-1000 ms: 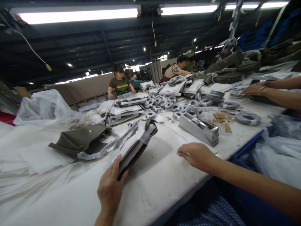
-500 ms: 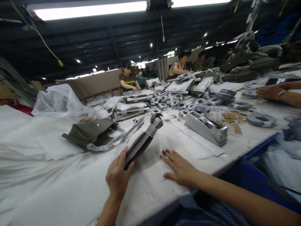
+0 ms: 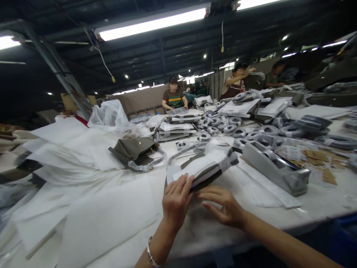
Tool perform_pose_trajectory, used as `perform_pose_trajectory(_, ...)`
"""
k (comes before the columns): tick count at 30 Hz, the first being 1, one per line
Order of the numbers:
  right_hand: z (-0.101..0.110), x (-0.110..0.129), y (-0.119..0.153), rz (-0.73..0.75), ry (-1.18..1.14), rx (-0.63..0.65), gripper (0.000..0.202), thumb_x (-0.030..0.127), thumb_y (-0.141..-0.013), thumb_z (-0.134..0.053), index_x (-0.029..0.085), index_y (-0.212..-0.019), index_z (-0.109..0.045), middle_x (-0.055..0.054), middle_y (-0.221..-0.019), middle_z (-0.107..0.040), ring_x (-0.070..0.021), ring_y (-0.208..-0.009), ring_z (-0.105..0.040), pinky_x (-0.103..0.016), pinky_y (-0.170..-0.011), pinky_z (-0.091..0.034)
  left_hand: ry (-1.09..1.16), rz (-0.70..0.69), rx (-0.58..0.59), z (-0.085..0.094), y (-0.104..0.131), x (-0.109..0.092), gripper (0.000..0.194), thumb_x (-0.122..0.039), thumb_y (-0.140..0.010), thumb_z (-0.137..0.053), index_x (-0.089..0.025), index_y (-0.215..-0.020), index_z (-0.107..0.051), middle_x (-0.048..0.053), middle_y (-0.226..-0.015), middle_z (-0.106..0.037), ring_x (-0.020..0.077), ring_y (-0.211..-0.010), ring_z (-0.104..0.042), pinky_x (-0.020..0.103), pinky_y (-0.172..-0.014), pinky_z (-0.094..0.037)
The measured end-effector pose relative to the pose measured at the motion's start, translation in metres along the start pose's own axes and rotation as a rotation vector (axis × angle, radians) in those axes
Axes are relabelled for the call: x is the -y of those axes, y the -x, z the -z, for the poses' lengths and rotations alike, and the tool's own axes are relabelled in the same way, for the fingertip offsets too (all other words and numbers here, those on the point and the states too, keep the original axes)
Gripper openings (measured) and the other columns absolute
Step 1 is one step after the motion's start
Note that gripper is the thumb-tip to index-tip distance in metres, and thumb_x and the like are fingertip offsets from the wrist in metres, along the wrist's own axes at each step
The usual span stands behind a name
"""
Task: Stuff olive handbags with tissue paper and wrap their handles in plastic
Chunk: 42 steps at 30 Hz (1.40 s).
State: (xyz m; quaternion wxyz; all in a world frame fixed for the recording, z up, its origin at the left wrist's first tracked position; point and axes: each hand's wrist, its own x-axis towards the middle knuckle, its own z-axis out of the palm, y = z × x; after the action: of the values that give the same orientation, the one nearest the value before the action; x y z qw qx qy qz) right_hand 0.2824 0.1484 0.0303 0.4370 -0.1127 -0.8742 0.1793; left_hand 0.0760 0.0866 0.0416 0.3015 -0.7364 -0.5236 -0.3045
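So the left hand (image 3: 176, 201) has the folded bag bundle (image 3: 208, 169) pinched by its near edge (bracelet (image 3: 151, 253) on that wrist), tilted above the white table (image 3: 195, 227). Right hand (image 3: 223, 208): fingers slightly apart, right by its underside.

A long tube light (image 3: 153, 25) is mounted beneath the dark roof (image 3: 134, 46), with a pale cord (image 3: 105, 64) hung near one end. A person (image 3: 174, 97) in a striped apron is seen before a brown partition (image 3: 136, 99); a crumpled translucent plastic bag (image 3: 108, 114) is placed nearer.
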Motion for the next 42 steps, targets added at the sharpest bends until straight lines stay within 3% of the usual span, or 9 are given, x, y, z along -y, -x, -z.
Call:
perform_pose_trajectory(4, 0.034, 0.010, -0.002, -0.052, 0.064, -0.089, 0.024, 0.019, -0.096, -0.055, 0.026, -0.112, -0.071, -0.005, -0.108, -0.076, -0.0213, -0.102, -0.071, -0.034, -0.090, -0.059, 0.014, -0.071, -0.025, -0.002, 0.020, -0.025, 0.033, -0.020, -0.101, -0.049, -0.023, -0.132, -0.060, 0.004, -0.130, -0.068, 0.0220, -0.115, -0.067, 0.036, -0.090, -0.054)
perform_pose_trajectory(7, 0.038, -0.013, -0.033, -0.268, 0.153, -0.037, 0.023, 0.028, -0.099, -0.051, 0.023, -0.109, -0.072, -0.006, -0.110, -0.076, -0.0224, -0.105, -0.071, -0.035, -0.094, -0.057, 0.026, -0.078, -0.023, -0.007, 0.027, -0.040, 0.033, -0.016, -0.101, -0.047, -0.026, -0.128, -0.063, 0.003, -0.128, -0.069, 0.0202, -0.113, -0.067, 0.034, -0.087, -0.055)
perform_pose_trajectory(10, 0.020, -0.055, -0.075, -0.499, 0.238, 0.251, 0.027, 0.027, -0.098, -0.051, 0.021, -0.116, -0.070, -0.007, -0.117, -0.074, -0.0220, -0.107, -0.069, -0.034, -0.094, -0.057, 0.046, -0.080, -0.044, -0.012, 0.027, -0.050, 0.031, -0.016, -0.101, -0.049, -0.025, -0.125, -0.066, 0.003, -0.124, -0.071, 0.0199, -0.110, -0.069, 0.032, -0.084, -0.057)
perform_pose_trajectory(13, -0.013, -0.096, -0.113, -0.620, 0.273, 0.456, 0.021, 0.029, -0.093, -0.064, 0.015, -0.107, -0.071, -0.010, -0.107, -0.075, -0.0225, -0.098, -0.071, -0.038, -0.090, -0.057, 0.047, -0.070, -0.083, -0.015, 0.025, -0.060, 0.029, -0.017, -0.100, -0.051, -0.025, -0.123, -0.067, 0.003, -0.122, -0.072, 0.0192, -0.109, -0.069, 0.031, -0.083, -0.058)
perform_pose_trajectory(19, -0.069, -0.136, -0.141, -0.872, 0.304, 0.601, 0.029, 0.037, -0.095, -0.063, 0.016, -0.115, -0.064, -0.009, -0.119, -0.065, -0.0225, -0.104, -0.064, -0.045, -0.091, -0.055, 0.017, 0.039, -0.209, -0.020, 0.025, -0.076, 0.027, -0.017, -0.101, -0.050, -0.027, -0.117, -0.071, 0.002, -0.116, -0.074, 0.0170, -0.107, -0.070, 0.029, -0.084, -0.056)
perform_pose_trajectory(24, -0.079, -0.150, -0.132, -0.973, 0.100, 0.570, 0.026, 0.036, -0.096, -0.063, 0.015, -0.110, -0.065, -0.006, -0.109, -0.067, -0.0193, -0.092, -0.066, -0.038, -0.081, -0.058, 0.028, 0.065, -0.206, -0.019, 0.023, -0.077, 0.026, -0.019, -0.102, -0.049, -0.028, -0.113, -0.072, 0.001, -0.115, -0.075, 0.0157, -0.106, -0.071, 0.028, -0.084, -0.054)
perform_pose_trajectory(30, -0.075, -0.153, -0.128, -0.967, -0.217, 0.322, 0.024, 0.034, -0.097, -0.062, 0.014, -0.110, -0.064, -0.005, -0.104, -0.067, -0.0168, -0.086, -0.066, -0.035, -0.075, -0.058, 0.036, 0.063, -0.184, -0.015, 0.021, -0.077, 0.026, -0.019, -0.102, -0.049, -0.027, -0.110, -0.073, 0.000, -0.115, -0.075, 0.0157, -0.105, -0.071, 0.030, -0.082, -0.054)
perform_pose_trajectory(36, -0.068, -0.136, -0.141, -0.881, -0.474, 0.130, 0.021, 0.034, -0.096, -0.063, 0.013, -0.097, -0.064, -0.002, -0.088, -0.069, -0.0132, -0.073, -0.066, -0.029, -0.066, -0.057, 0.027, 0.058, -0.191, -0.015, 0.019, -0.078, 0.029, -0.018, -0.104, -0.046, -0.027, -0.108, -0.073, 0.000, -0.113, -0.075, 0.0151, -0.103, -0.071, 0.030, -0.079, -0.055)
perform_pose_trajectory(42, -0.042, -0.100, -0.141, -0.712, -0.587, 0.090, 0.030, 0.042, -0.082, -0.073, 0.018, -0.095, -0.061, -0.004, -0.081, -0.076, -0.0174, -0.077, -0.072, -0.029, -0.073, -0.056, 0.054, 0.102, -0.173, -0.015, 0.021, -0.079, 0.027, -0.019, -0.103, -0.048, -0.027, -0.109, -0.072, -0.001, -0.116, -0.074, 0.0144, -0.107, -0.069, 0.030, -0.085, -0.054)
